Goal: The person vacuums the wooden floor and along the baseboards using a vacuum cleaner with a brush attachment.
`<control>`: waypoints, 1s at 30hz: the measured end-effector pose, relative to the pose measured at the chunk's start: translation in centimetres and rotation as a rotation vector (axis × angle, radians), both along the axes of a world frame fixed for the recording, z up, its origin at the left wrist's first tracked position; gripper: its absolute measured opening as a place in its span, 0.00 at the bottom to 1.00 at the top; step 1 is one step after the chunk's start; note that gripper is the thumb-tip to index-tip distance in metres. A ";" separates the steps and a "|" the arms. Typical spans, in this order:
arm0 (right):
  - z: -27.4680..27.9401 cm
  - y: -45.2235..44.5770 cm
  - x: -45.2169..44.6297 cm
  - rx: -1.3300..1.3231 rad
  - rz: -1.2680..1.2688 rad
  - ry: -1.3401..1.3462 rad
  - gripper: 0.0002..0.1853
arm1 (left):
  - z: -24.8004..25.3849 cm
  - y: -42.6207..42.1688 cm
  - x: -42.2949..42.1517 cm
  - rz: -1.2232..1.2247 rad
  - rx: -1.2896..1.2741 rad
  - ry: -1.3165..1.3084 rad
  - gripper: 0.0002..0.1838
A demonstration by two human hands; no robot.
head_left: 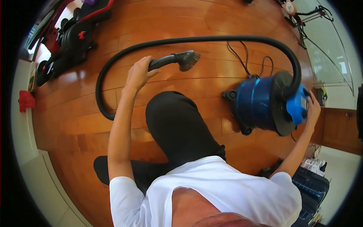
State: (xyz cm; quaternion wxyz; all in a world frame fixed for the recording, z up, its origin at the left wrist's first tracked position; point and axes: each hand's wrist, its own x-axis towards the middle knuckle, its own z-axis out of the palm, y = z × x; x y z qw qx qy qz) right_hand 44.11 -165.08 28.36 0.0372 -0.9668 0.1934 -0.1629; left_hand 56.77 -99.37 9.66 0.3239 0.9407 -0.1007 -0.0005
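Note:
My left hand (140, 72) is closed around the dark handle of a vacuum wand (163, 62), held above the floor. At the wand's end a round dusting brush (188, 60) with brown bristles points right. My right hand (313, 109) grips the blue top of a drum-shaped vacuum cleaner (254, 101), its fingers curled over the edge near the black controls. The cleaner's blue drum leans toward the left on its black casters. A black ribbed hose (196, 39) arcs from the cleaner's lid across to the left, and its lower end passes behind my left forearm.
A black power cord (242, 62) loops on the wooden floor (211, 19) behind the cleaner. Black exercise equipment (75, 41) stands at the upper left. A fan-like stand (298, 22) is at the upper right. A dark suitcase (308, 185) sits at the lower right.

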 end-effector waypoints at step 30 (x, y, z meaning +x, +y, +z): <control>-13.4 59.6 18.8 0.135 1.734 0.071 0.48 | -6.4 16.7 -9.4 -0.494 0.493 -0.213 0.06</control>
